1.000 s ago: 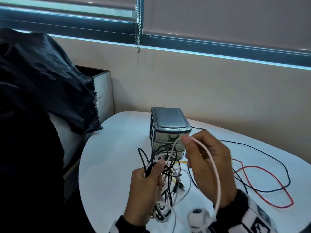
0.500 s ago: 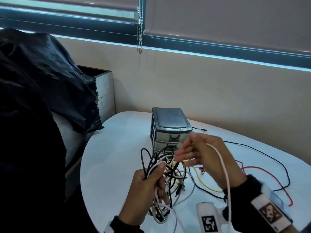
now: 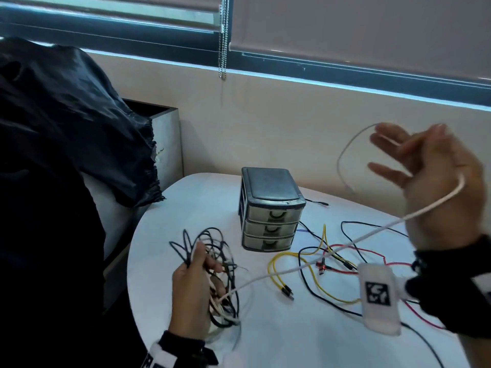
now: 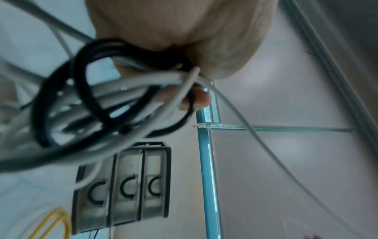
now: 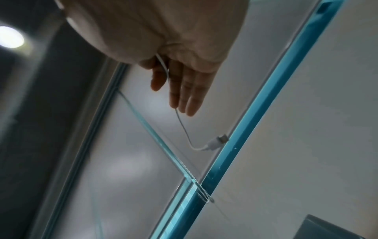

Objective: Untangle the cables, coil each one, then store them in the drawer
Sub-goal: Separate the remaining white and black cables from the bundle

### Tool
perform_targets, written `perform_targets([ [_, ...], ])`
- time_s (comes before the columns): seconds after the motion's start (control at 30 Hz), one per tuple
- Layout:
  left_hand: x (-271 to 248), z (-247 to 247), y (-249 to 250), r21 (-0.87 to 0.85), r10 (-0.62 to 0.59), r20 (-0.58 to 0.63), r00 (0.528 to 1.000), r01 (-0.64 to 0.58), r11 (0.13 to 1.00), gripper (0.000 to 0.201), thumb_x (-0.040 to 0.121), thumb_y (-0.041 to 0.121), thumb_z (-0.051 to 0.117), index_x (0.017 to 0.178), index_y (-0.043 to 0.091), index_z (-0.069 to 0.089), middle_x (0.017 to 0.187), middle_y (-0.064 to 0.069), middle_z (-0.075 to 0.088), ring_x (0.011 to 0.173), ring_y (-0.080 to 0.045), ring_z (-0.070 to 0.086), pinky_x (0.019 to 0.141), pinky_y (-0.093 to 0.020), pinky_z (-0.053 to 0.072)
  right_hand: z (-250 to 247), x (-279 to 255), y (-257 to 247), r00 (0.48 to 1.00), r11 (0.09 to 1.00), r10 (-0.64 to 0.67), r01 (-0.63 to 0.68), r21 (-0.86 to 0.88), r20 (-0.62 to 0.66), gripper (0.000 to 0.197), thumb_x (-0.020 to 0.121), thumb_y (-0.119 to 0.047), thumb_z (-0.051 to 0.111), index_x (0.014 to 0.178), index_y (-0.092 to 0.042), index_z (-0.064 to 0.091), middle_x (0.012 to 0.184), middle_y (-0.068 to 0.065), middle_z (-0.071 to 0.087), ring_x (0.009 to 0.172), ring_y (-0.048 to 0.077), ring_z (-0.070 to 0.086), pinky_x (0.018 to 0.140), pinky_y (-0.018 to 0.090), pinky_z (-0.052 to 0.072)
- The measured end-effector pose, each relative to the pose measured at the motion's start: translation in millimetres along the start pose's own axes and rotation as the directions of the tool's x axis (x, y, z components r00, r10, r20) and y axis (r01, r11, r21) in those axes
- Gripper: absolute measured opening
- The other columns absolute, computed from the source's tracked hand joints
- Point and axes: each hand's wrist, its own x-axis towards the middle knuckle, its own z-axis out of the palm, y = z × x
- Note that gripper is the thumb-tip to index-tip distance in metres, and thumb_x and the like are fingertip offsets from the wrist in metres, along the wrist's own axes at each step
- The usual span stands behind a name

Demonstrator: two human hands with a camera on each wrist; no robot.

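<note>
My left hand (image 3: 196,282) grips a tangled bundle of black and white cables (image 3: 220,272) just above the white table (image 3: 186,208); the left wrist view shows the bundle (image 4: 106,100) wrapped in its fingers. A white cable (image 3: 358,239) runs taut from that bundle up to my right hand (image 3: 425,176), raised high at the right. There the fingers are straight and spread. The cable (image 5: 182,122) passes between thumb and forefinger, and its USB plug (image 5: 216,142) dangles free. A small grey three-drawer unit (image 3: 271,208) stands mid-table, all drawers closed.
Loose yellow (image 3: 276,269), red (image 3: 372,251) and black (image 3: 318,296) cables lie crossed on the table right of the drawer unit. A black bag (image 3: 66,128) and a grey box (image 3: 164,134) stand off the table's left edge. A blind chain (image 3: 222,49) hangs on the wall behind.
My right hand has swung up and to the right, drawing the white cable out of the bundle, and its fingers have spread. The left hand has dropped lower with the bundle.
</note>
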Motion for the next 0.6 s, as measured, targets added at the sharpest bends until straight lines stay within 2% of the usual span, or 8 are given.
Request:
perform_targets([
  [0.13,12.6,-3.4,11.3,-0.066,0.023,-0.122,0.992,-0.031,0.997,0.042,0.104,0.037,0.048,0.070,0.014,0.044,0.058,-0.005,0.050,0.034,-0.018,0.048,0.036,-0.022,0.038,-32.4,36.3,6.3,0.991,0.983,0.127,-0.132,-0.124,-0.050,0.044,0.101,-0.050,0.038,0.067,-0.023,0.044,0.090,-0.003,0.073,0.088,0.017,0.073,0.059,0.033,0.057],
  [0.2,16.3,-3.7,15.0,-0.014,0.067,-0.145,0.987,-0.070,0.997,0.043,0.104,0.038,0.046,0.070,0.014,0.043,0.060,-0.006,0.049,0.037,-0.020,0.056,0.042,-0.025,0.041,-45.2,44.9,13.1,0.978,0.942,0.207,-0.204,-0.268,-0.016,0.041,0.101,-0.040,0.043,0.065,-0.021,0.050,0.084,-0.001,0.072,0.076,0.014,0.072,0.056,0.035,0.056],
  [0.27,16.4,-4.0,16.0,-0.007,0.067,-0.128,0.990,-0.068,0.998,0.043,0.105,0.039,0.045,0.070,0.015,0.043,0.060,-0.005,0.048,0.039,-0.021,0.058,0.045,-0.026,0.039,-54.8,40.9,26.9,0.960,0.769,0.274,-0.185,-0.612,0.054,0.038,0.101,-0.033,0.050,0.069,-0.016,0.060,0.078,0.003,0.071,0.072,0.020,0.071,0.061,0.040,0.055],
  [0.37,10.0,1.1,18.4,-0.023,0.022,-0.056,0.998,-0.024,0.999,0.042,0.104,0.040,0.045,0.071,0.016,0.042,0.058,-0.002,0.048,0.037,-0.021,0.056,0.049,-0.027,0.036,-63.4,9.3,57.2,0.880,0.277,0.452,0.015,-0.961,0.144,0.038,0.098,-0.037,0.053,0.067,-0.018,0.066,0.078,0.008,0.065,0.085,0.034,0.064,0.072,0.037,0.045],
  [0.4,8.1,3.6,19.3,-0.030,0.015,-0.030,0.999,-0.016,0.999,0.041,0.104,0.040,0.045,0.071,0.016,0.041,0.057,-0.001,0.049,0.037,-0.021,0.056,0.049,-0.027,0.035,-63.1,-5.5,65.1,0.870,0.211,0.469,0.054,-0.976,0.150,0.038,0.097,-0.042,0.052,0.068,-0.022,0.068,0.082,0.006,0.065,0.088,0.033,0.063,0.073,0.035,0.043],
  [0.47,5.1,8.3,20.9,-0.041,0.022,0.006,1.000,-0.022,0.999,0.041,0.104,0.040,0.045,0.071,0.015,0.041,0.056,0.000,0.049,0.037,-0.022,0.055,0.049,-0.027,0.037,-61.0,-32.8,78.5,0.873,0.301,0.438,0.085,-0.950,0.216,0.025,0.094,-0.043,0.057,0.076,-0.030,0.068,0.095,-0.002,0.065,0.097,0.026,0.062,0.081,0.034,0.044],
  [0.53,3.4,12.4,22.6,-0.033,0.041,0.020,0.999,-0.040,0.999,0.042,0.104,0.040,0.046,0.070,0.015,0.042,0.057,-0.001,0.049,0.037,-0.023,0.055,0.050,-0.029,0.038,-55.5,-57.4,80.9,0.734,0.405,0.553,0.177,-0.897,0.394,0.015,0.091,-0.031,0.065,0.094,-0.044,0.058,0.103,-0.016,0.061,0.104,0.013,0.060,0.089,0.031,0.044],
  [0.6,2.3,15.8,24.9,-0.012,0.065,0.022,0.998,-0.065,0.998,0.043,0.104,0.040,0.046,0.069,0.014,0.043,0.059,-0.003,0.049,0.038,-0.024,0.055,0.051,-0.031,0.038,-48.9,-78.2,80.1,0.476,0.446,0.719,0.245,-0.861,0.507,0.046,0.092,-0.016,0.060,0.114,-0.053,0.043,0.111,-0.023,0.056,0.109,0.000,0.055,0.096,0.022,0.042],
])
